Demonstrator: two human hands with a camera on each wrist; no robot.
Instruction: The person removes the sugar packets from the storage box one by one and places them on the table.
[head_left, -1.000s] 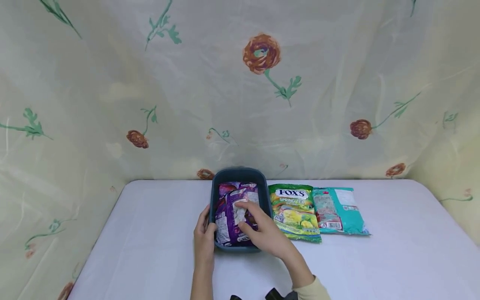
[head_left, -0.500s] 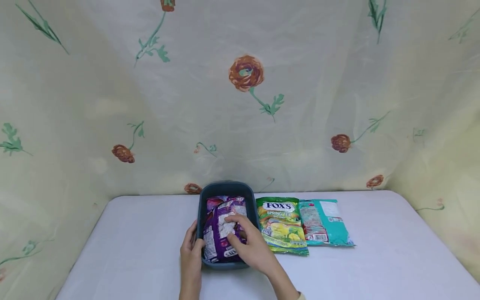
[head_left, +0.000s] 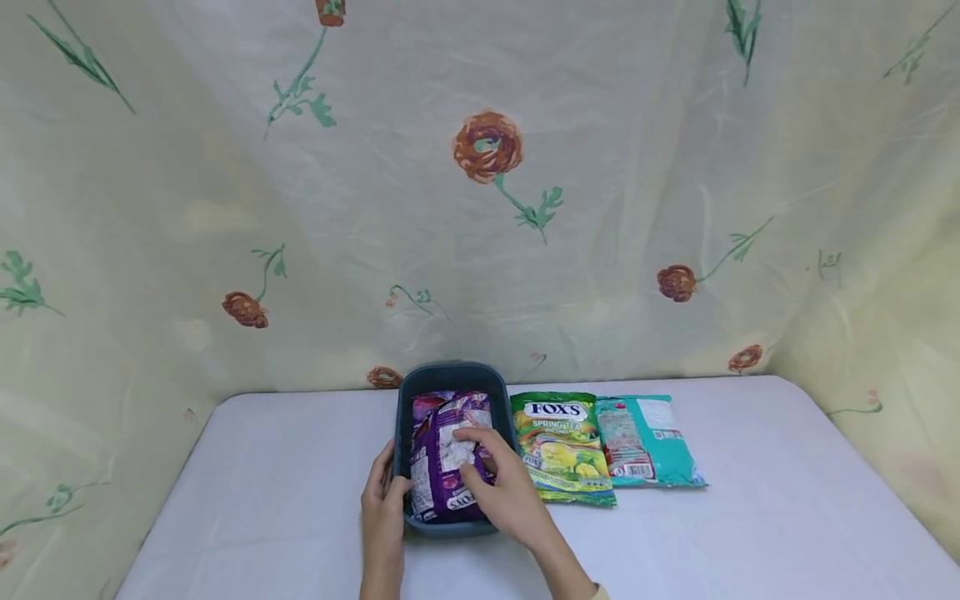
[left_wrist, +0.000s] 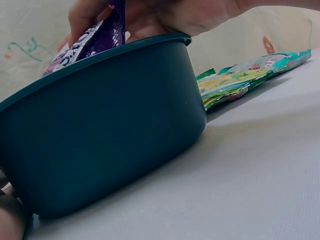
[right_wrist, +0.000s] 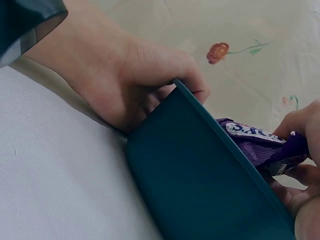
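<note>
In the head view, a dark teal plastic tub (head_left: pixel 450 373) holds purple Fox's candy bags. My left hand (head_left: pixel 382 517) grips its left side; the right wrist view shows the thumb (right_wrist: pixel 192 82) hooked over the rim and the other fingers outside. The upper purple candy bag (head_left: pixel 425 471) lies inside the tub, tilted. My right hand (head_left: pixel 510 496) reaches over the tub's right rim and pinches this bag between thumb and fingers; a fold of purple wrapper (right_wrist: pixel 295 147) stands up there. Part of another purple bag (head_left: pixel 431 403) shows beneath, mostly covered.
A green Fox's Spring Tea bag (head_left: pixel 562 450) lies flat just right of the tub. Beside it, a teal candy bag (head_left: pixel 663 450) lies printed back up. A flowered curtain (head_left: pixel 487 250) hangs behind the white table (head_left: pixel 285 492).
The head view has tilted up, so everything sits lower and farther left in it. Both hands keep their places on tub and bag; the upper purple bag has shifted slightly.
</note>
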